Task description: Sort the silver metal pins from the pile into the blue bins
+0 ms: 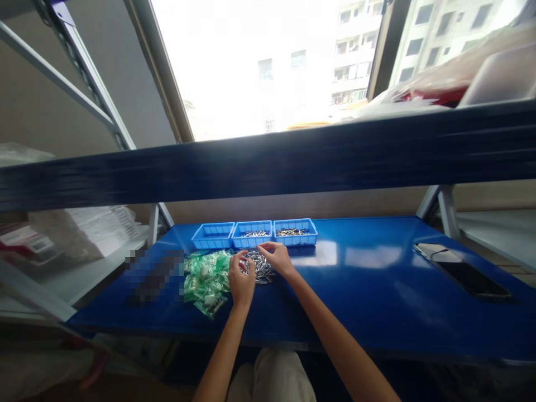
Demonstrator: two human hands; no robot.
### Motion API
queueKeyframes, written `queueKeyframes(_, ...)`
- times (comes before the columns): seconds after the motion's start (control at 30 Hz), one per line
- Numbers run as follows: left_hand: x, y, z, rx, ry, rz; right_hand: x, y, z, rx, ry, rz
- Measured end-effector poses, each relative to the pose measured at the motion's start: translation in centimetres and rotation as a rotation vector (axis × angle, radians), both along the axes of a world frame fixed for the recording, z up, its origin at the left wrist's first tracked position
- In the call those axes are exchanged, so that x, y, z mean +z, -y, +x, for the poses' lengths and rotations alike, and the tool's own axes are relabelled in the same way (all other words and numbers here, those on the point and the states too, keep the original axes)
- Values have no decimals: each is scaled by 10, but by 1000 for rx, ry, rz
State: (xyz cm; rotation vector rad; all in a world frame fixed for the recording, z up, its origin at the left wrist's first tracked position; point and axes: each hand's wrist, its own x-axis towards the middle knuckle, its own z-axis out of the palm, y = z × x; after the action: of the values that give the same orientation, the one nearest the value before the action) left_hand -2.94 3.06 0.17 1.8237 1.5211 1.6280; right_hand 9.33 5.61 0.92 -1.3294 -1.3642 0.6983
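Note:
A pile of thin silver metal pieces, which look like screws (263, 273), lies loose on the blue table, partly hidden by my hands. My left hand (242, 282) is at the pile's left side, fingers curved and the thumb apart from them. Over the pile's far right part, my right hand (277, 258) has its thumb and fingertips pressed together; whatever is in them is too small to make out. Beside my left hand lies a heap of small green plastic packets (205, 282). Just beyond the pile stand a middle blue bin (252, 242) with silver pieces and a right blue bin (295, 240) with brass-coloured ones.
A left blue bin (213, 243) completes the row at the back. A phone (460, 271) lies at the right of the blue table (355, 301). A dark blue shelf beam (268, 167) crosses above the table. Wrapped packages (84, 231) sit on a side shelf at left.

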Motion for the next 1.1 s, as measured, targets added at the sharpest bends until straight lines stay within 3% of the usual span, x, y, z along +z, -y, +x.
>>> queueKeyframes(0.33,0,2,-2,-93,28,3,16,10,-9,238,-409,-66)
queueKeyframes(0.63,-3,3,-3,-178,-64,15,7,9,-11,222,-392,-30)
queueKeyframes(0.83,-8,-2,-5,-138,-29,-18,4,7,-12,237,-352,-23)
queueKeyframes(1.1,-6,-1,-4,-41,1,-5,8,15,-16,503,-272,6)
